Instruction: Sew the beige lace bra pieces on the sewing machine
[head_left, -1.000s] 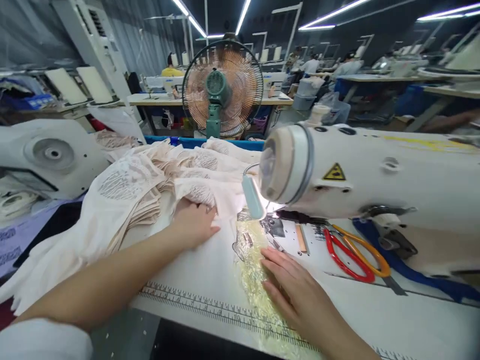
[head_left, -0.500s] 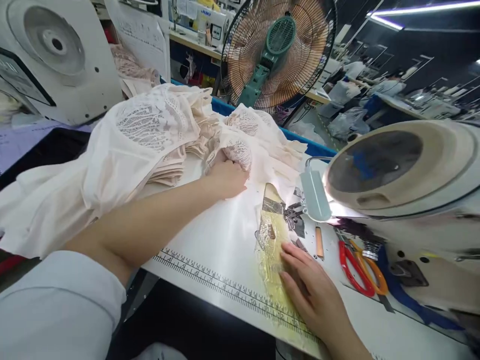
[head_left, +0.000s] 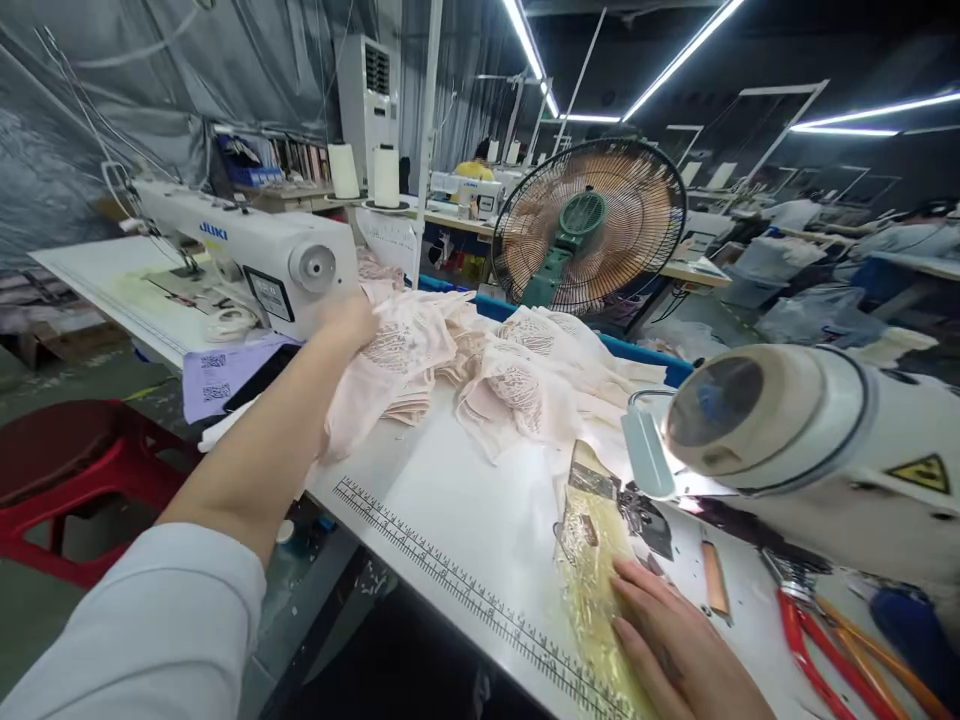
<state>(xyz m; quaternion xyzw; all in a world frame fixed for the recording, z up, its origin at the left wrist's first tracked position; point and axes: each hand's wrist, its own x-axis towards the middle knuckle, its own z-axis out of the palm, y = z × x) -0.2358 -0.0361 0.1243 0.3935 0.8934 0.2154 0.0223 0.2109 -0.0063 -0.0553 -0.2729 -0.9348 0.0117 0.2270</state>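
White sewing table [head_left: 465, 520] under strip lights [head_left: 525, 35]: left hand [head_left: 343, 320], blurred, clutches pale lace fabric [head_left: 394, 365]; right hand [head_left: 675, 650] lies flat, fingers extended, on yellowed tape [head_left: 592, 560].

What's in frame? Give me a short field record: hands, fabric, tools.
left hand: blurred, on the lace fabric pile; grip unclear
right hand: flat, open, on the yellowed tape patch
sewing machine: at right, lamp lit
scissors: red and orange handles, right of the right hand
fan: behind the pile
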